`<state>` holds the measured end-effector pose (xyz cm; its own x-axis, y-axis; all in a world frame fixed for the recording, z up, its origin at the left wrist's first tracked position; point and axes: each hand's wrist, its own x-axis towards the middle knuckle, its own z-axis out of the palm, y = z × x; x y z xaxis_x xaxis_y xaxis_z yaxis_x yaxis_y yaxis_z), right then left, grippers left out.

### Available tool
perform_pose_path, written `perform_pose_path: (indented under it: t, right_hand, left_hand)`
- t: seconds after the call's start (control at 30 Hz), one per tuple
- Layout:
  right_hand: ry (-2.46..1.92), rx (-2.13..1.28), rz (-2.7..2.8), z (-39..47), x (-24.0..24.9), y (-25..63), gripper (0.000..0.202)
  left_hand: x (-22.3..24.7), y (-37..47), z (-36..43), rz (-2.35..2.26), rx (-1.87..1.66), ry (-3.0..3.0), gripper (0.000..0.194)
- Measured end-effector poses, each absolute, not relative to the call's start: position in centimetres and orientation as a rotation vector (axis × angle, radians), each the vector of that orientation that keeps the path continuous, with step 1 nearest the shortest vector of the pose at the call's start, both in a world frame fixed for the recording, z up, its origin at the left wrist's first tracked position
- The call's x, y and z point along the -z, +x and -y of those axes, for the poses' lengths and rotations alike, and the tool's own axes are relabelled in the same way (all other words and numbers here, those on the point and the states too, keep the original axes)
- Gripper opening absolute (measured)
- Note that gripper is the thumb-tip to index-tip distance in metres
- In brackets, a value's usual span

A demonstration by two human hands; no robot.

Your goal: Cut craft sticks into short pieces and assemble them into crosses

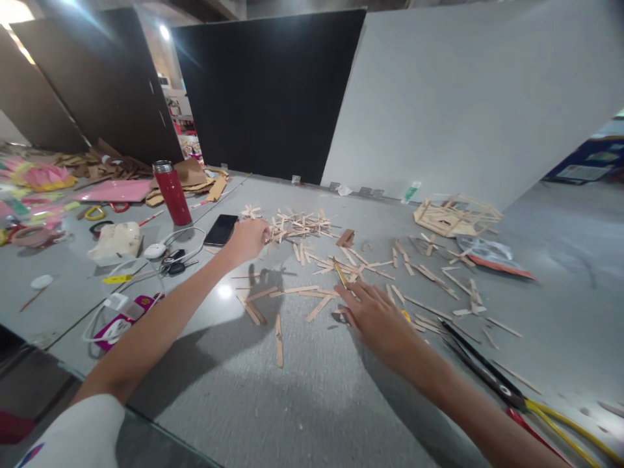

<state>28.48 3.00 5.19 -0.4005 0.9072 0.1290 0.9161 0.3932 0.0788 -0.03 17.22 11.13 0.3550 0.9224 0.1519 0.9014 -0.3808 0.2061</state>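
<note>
My left hand [248, 239] reaches to the near left edge of a pile of wooden craft sticks [305, 225]. Its fingers are curled together, and what they hold, if anything, is hidden. Low over the table, my right hand [373, 315] has bent fingers around a thin yellow pencil-like tool [340, 272], whose tip points away from me. Between the hands, several craft sticks are laid in a rough angled outline, with a stick [307, 290] along its top. A separate pair of overlapping sticks [279, 341] lies nearer to me.
Long-bladed scissors [507, 390] lie at the right. Behind them are a stick-built frame [455, 216] and a plastic bag [492, 253]. At left stand a red bottle [173, 195], a phone [221, 229], keys [176, 262] and a purple power strip [117, 325] with white cables.
</note>
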Motion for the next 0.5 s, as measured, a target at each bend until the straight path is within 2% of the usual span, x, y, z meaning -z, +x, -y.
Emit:
perform_pose_path:
  t: [0.23,0.5]
  right_hand:
    - [-1.763,0.104,2.560,-2.7,-5.5,28.7,0.038]
    - [-1.811,-0.001,2.554,-3.2,-5.4,29.2,0.041]
  left_hand:
    - [-10.2,0.3,-21.8,-1.595,-0.195,2.525,0.037]
    - [-7.5,-0.6,-24.3,-1.525,-0.215,2.582,0.031]
